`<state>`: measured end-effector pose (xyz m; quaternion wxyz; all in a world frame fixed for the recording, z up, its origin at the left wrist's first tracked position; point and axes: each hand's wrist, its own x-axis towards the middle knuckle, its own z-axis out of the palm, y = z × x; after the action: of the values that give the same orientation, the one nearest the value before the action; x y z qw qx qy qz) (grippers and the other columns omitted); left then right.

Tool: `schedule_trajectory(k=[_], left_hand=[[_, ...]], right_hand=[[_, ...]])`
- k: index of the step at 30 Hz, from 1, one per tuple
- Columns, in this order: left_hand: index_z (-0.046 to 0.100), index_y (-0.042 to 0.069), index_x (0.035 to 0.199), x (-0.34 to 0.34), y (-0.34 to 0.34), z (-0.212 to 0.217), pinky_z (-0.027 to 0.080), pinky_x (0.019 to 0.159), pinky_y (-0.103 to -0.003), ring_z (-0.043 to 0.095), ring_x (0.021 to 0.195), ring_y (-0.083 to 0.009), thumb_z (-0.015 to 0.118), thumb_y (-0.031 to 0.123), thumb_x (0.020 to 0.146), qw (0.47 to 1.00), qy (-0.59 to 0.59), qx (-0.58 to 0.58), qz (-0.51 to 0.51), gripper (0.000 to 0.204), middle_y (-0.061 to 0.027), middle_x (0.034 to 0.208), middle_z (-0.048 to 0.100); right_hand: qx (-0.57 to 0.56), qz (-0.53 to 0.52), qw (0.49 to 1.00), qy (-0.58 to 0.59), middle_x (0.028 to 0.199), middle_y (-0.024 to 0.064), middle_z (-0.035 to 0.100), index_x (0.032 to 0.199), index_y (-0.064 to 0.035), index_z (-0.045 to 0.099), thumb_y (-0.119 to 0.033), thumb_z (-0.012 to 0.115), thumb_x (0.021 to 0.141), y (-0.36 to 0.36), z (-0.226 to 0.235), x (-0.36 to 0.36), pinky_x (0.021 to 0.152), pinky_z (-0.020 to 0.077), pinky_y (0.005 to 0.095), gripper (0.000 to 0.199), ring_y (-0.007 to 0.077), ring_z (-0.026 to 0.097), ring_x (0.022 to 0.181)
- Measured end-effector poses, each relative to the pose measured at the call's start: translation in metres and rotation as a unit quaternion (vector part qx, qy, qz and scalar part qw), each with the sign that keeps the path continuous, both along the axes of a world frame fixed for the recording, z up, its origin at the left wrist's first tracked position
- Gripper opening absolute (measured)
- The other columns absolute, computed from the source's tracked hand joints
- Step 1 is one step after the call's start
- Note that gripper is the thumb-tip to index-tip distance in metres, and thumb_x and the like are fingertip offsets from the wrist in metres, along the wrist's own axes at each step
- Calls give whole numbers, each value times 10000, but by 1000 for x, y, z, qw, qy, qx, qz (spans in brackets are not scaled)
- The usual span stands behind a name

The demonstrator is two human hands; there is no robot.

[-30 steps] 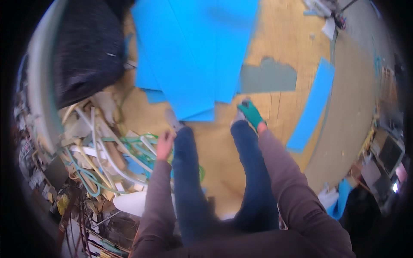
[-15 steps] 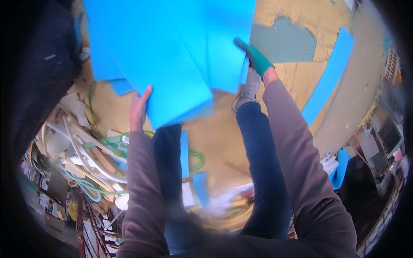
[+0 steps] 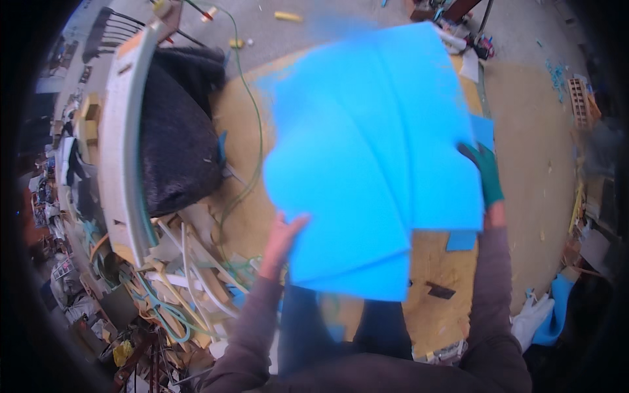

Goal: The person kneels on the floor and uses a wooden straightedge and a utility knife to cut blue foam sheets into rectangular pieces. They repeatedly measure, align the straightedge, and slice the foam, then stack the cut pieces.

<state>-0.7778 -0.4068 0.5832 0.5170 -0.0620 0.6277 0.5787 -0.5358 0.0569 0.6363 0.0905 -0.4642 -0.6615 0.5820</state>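
Observation:
A stack of large bright blue foam sheets (image 3: 354,177), fanned out and overlapping, spreads across the middle of the head view in front of my body. My left hand (image 3: 283,239) is bare and grips the stack at its lower left edge, with the thumb on top and the other fingers beneath, largely hidden. At the right edge my right hand (image 3: 486,171), in a green glove with dark fingers, holds the sheets in the same way. The far corners and left part of the stack are blurred. Below the sheets my legs are partly covered.
Tan boards cover the floor (image 3: 439,281), where a small dark flat piece (image 3: 440,290) lies. To the left are a dark covered bulk (image 3: 177,131), a pale curved frame (image 3: 121,144) and a heap of offcut strips (image 3: 190,275). A thin green hose (image 3: 255,111) runs past them.
The blue sheets and both hands have shifted right and lower in the picture, and the view now takes in more floor beyond. Both hands keep hold of the stack.

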Motion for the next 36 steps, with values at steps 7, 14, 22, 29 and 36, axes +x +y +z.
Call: schedule_trajectory(k=[7, 14, 22, 29, 36], left_hand=[[484, -45, 1531, 115, 158, 154, 590, 990, -417, 686, 1204, -289, 867, 307, 923, 988, 54, 70, -126, 799, -208, 1372, 679], [513, 24, 1539, 141, 268, 246, 563, 1040, -427, 695, 1209, -274, 867, 246, 914, 909, 205, 210, -297, 752, -170, 1376, 697], [636, 110, 1344, 91, 309, 279, 559, 943, -473, 700, 1094, -379, 857, 270, 883, 786, 393, 161, -449, 536, -182, 1218, 720], [638, 88, 1076, 57, 317, 270, 532, 826, -558, 681, 971, -436, 821, 165, 830, 697, 597, 108, -381, 315, -198, 957, 677], [669, 73, 1169, -76, 167, 325, 542, 861, -536, 676, 1040, -449, 784, 104, 831, 755, 576, 142, -279, 358, -189, 1074, 713]], right_hand=[[-26, -317, 945, 76, 1088, 157, 760, 1301, 16, 714, -403, 702, 1037, -2, 179, 292, 810, 612, 385, 496, 237, 742, 943], [0, -309, 943, 121, 1414, 177, 655, 1495, 19, 568, -498, 610, 1071, -79, 245, 431, 1061, 516, 468, 670, 319, 649, 1231], [-127, -439, 879, -138, 1462, 125, 601, 1506, -89, 563, -536, 668, 1020, -86, 143, 440, 982, 522, 477, 668, 320, 626, 1226], [-255, -276, 926, -47, 1450, 81, 544, 1482, -184, 555, -605, 690, 985, -87, 4, 245, 920, 518, 503, 665, 303, 609, 1209], [-487, -133, 845, 175, 1546, 124, 520, 1562, -123, 497, -641, 617, 1022, -99, 20, 0, 1059, 496, 535, 757, 326, 556, 1349]])
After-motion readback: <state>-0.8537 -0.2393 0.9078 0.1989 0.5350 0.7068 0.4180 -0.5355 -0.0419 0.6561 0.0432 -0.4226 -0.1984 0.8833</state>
